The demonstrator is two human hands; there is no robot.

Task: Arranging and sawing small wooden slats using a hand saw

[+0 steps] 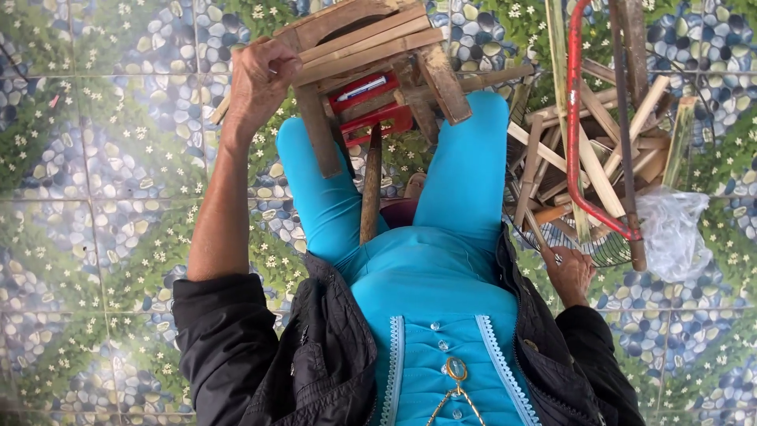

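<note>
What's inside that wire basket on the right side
The wire basket holds a jumble of cut bamboo and wooden sticks. The right hand reaches its rim. A red metal frame crosses over them, and the basket's bottom is covered.

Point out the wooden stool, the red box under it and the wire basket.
wooden stool (pixel 371 43), head view, on a seat slat
red box (pixel 364 91), head view, on its lid
wire basket (pixel 599 251), head view, on its mesh rim

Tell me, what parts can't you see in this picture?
- Left hand: its fingertips are hidden behind the wooden stool frame in the head view.
- Right hand: fingers curl under by the wire basket, so whether it holds a stick is unclear.
- Red box: mostly covered by the stool's slats.
- Bamboo sticks: the pile is cut off by the top edge.
</note>
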